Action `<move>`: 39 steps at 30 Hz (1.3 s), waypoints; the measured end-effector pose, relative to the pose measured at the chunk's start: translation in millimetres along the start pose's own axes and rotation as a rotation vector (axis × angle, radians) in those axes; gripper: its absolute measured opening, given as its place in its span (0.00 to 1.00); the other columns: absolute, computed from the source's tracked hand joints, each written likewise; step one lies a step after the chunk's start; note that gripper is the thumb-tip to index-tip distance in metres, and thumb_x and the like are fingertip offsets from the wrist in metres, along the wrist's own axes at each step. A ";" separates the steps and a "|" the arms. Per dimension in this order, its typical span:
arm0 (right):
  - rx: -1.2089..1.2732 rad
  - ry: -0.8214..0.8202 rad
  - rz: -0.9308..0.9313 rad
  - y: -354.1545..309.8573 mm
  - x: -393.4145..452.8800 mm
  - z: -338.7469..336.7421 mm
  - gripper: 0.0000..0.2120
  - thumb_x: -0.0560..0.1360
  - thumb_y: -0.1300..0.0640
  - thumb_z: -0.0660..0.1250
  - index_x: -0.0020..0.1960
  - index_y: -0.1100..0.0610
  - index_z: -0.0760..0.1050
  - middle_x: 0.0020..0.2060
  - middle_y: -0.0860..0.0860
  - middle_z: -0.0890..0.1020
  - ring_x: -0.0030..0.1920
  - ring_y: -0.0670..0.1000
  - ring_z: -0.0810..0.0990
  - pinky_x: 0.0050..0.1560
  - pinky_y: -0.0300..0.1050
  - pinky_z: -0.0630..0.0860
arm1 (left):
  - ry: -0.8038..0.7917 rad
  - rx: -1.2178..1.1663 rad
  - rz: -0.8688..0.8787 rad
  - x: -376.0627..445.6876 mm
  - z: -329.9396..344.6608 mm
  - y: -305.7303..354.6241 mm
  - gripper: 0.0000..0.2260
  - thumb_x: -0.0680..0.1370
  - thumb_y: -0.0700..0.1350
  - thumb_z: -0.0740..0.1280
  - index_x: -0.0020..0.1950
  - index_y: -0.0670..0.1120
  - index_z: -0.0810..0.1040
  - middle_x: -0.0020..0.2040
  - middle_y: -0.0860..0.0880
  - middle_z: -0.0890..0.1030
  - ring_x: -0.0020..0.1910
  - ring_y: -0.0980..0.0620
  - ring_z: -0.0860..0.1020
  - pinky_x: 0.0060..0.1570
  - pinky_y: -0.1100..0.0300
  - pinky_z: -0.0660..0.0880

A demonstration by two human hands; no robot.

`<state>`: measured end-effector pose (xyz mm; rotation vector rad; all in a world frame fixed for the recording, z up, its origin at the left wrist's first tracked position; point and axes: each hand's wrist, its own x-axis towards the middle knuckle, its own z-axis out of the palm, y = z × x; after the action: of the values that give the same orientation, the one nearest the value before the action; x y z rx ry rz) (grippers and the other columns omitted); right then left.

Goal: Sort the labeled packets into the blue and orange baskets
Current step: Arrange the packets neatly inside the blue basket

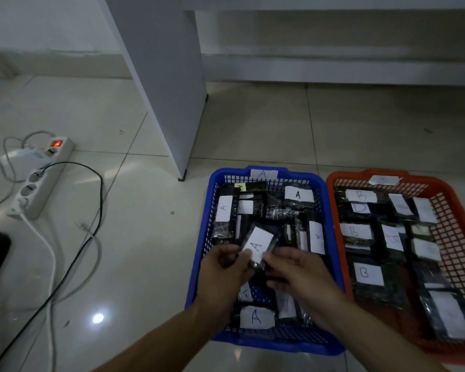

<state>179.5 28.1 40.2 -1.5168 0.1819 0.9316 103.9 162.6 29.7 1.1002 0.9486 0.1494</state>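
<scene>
A blue basket [202, 237] tagged A stands on the floor tiles and holds several dark packets with white A labels. To its right, an orange basket [459, 237] holds several dark packets with B labels. Over the middle of the blue basket, my left hand [223, 275] and my right hand [298, 275] together grip one dark packet [258, 245] with a white A label, tilted, label facing up. My hands hide the packets beneath them.
A white table leg panel [167, 89] stands just behind the blue basket. A power strip [42, 181] with a lit red switch lies at the left, with black and white cables [91, 232] trailing across the floor toward me. A wall runs along the back.
</scene>
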 end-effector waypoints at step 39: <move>-0.614 0.183 -0.421 26.0 14.9 1.8 0.31 0.79 0.60 0.69 0.79 0.48 0.63 0.67 0.44 0.75 0.45 0.47 0.86 0.44 0.50 0.85 | 0.040 0.807 0.599 69.5 -60.3 49.8 0.24 0.73 0.50 0.76 0.67 0.51 0.75 0.62 0.56 0.77 0.57 0.57 0.76 0.49 0.67 0.73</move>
<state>172.6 30.4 11.1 -2.1019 -0.3148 0.5242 120.3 265.7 22.6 2.1238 0.6884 0.2885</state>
